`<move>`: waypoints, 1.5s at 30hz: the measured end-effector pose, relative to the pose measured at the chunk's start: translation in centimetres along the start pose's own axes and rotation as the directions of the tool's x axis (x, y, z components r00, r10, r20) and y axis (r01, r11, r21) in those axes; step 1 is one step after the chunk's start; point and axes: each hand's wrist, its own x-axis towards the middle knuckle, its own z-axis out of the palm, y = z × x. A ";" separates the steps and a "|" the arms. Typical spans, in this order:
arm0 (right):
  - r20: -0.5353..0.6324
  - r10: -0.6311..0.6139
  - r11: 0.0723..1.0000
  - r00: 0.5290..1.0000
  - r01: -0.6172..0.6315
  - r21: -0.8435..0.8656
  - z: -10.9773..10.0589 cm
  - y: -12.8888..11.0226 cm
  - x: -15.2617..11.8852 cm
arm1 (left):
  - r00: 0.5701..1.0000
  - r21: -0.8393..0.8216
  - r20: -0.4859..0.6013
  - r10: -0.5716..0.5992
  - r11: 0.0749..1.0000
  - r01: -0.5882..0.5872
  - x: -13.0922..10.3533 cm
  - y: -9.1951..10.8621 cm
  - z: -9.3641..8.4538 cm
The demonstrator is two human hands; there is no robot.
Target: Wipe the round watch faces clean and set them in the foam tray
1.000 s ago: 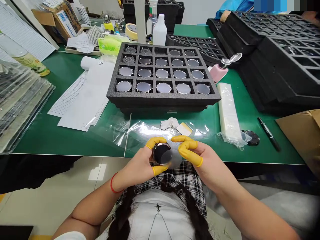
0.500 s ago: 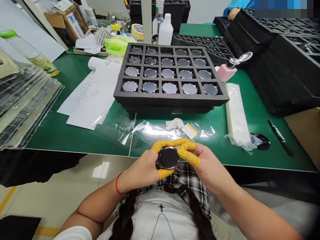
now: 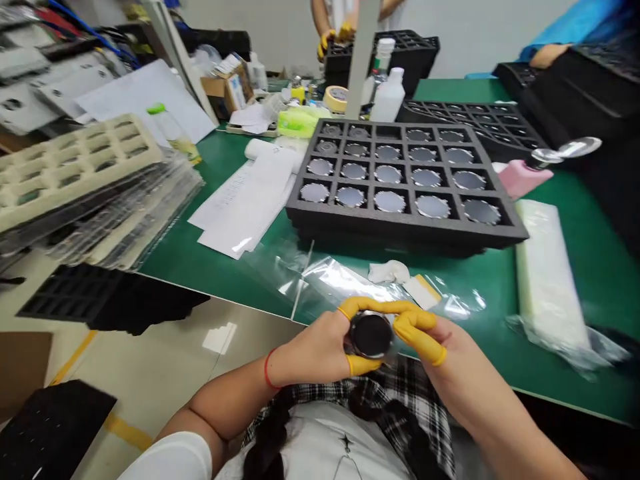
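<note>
The left hand (image 3: 317, 350), its thumb and forefinger sheathed in smooth yellow rubber, pinches a round, black-faced watch case (image 3: 373, 335) with a shiny metal rim near the front edge of the glossy green tabletop (image 3: 245, 277), above black-and-white plaid cloth (image 3: 433, 400). The right hand (image 3: 440, 340), its fingers bent in matching yellow sheaths, meets the case's rim, though whether it pinches anything cannot be told. Beyond them lie crinkled, clear plastic film (image 3: 335, 273) and a matte black foam tray (image 3: 407, 228), its square cells holding silvery discs (image 3: 389, 201).
</note>
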 end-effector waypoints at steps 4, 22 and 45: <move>-0.019 -0.010 1.000 1.000 0.010 0.018 0.3 -0.5 0.0 | 0.998 -0.033 0.029 -0.064 0.997 0.065 0.1 -0.4 0.0; -0.036 -0.018 0.999 0.999 0.019 0.030 0.4 -0.6 -0.1 | 0.998 0.049 0.040 -0.055 0.997 0.053 0.3 -0.3 0.1; -0.034 -0.003 1.000 0.999 0.003 0.000 0.4 -0.6 -0.1 | 0.994 0.080 0.054 -0.100 0.992 0.095 0.3 -0.5 0.0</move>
